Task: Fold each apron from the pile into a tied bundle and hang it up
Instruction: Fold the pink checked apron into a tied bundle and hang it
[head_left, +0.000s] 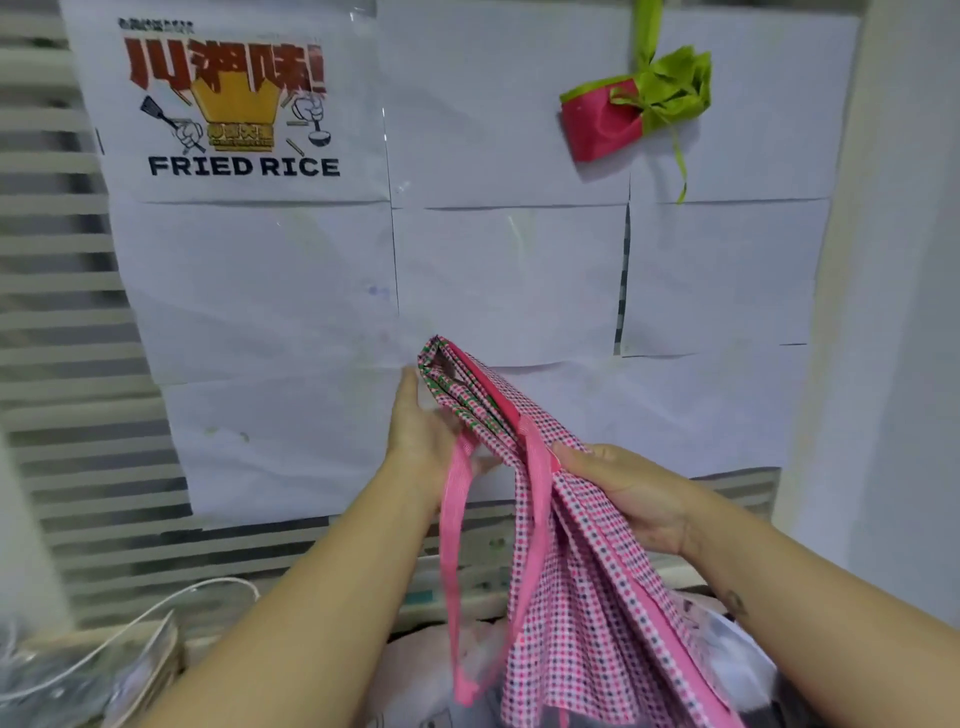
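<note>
**While Both Hands Support the Folded Apron**

Where the slatted wall begins at the far left, a poster (234, 104) marked "FRIED RICE" is fixed at the upper left. A white cable (130, 629) lies loose at the lower left. Plain paper sheets (509, 280) cover the wall from the poster to the right.

1. Left hand (421, 436): raised at centre, with the fingers straight and close together, pointing up. They lie flat against the left face of the apron's upper folded end. The thumb is hidden, so its grip cannot be determined.
2. Apron (571, 597): pink-checked fabric, folded lengthwise into a narrow band and held in the air between the two hands. The upper end is tilted toward the wall; the lower end hangs down over the pile (743, 649), which is blurred.
3. Pink strap (452, 545): hangs in a long loop below the left hand, just beside the folded band.
4. Right hand (634, 493): fingers curled round the right edge of the fold, clamping the layers at mid-length.
5. Tied bundle (608, 122): red fabric bound with a green tie (670, 88), hanging on the wall at the upper right, well apart from the hands.
</note>
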